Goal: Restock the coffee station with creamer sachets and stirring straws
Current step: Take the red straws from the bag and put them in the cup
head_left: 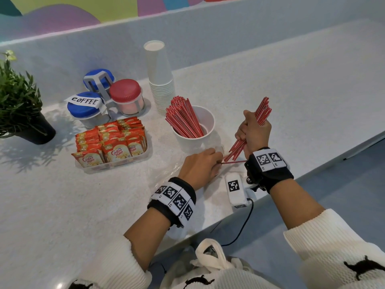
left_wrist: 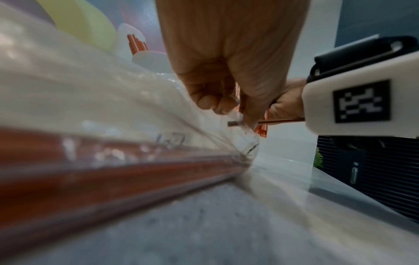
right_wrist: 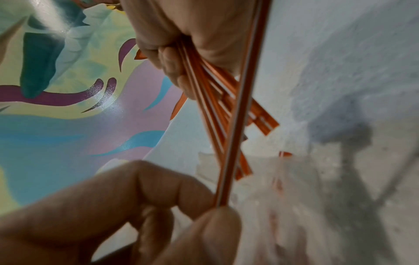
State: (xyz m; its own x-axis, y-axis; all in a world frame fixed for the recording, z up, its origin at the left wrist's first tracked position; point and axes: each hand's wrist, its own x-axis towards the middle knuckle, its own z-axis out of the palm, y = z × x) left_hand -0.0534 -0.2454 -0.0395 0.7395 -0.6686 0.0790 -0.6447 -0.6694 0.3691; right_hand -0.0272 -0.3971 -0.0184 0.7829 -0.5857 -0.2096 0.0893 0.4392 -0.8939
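Note:
My right hand (head_left: 253, 130) grips a bundle of red stirring straws (head_left: 263, 111) upright above the counter, right of a white cup (head_left: 205, 130) that holds several more straws (head_left: 183, 119). The fist shows around the bundle (right_wrist: 211, 93) in the right wrist view. My left hand (head_left: 216, 161) rests low on a clear plastic bag (head_left: 170, 172) and pinches one end of a single straw (head_left: 232, 162), which points toward my right wrist. The left wrist view shows this pinch on the single straw (left_wrist: 281, 120). A clear tray (head_left: 143, 157) of Coffee mate sachets (head_left: 113, 140) stands left of the cup.
A tall stack of paper cups (head_left: 159, 80) stands behind the straw cup. Three lidded jars, one labelled COFFEE (head_left: 86, 107), sit at the back left, beside a potted plant (head_left: 20, 105). The counter's front edge (head_left: 312, 172) runs just below my right wrist.

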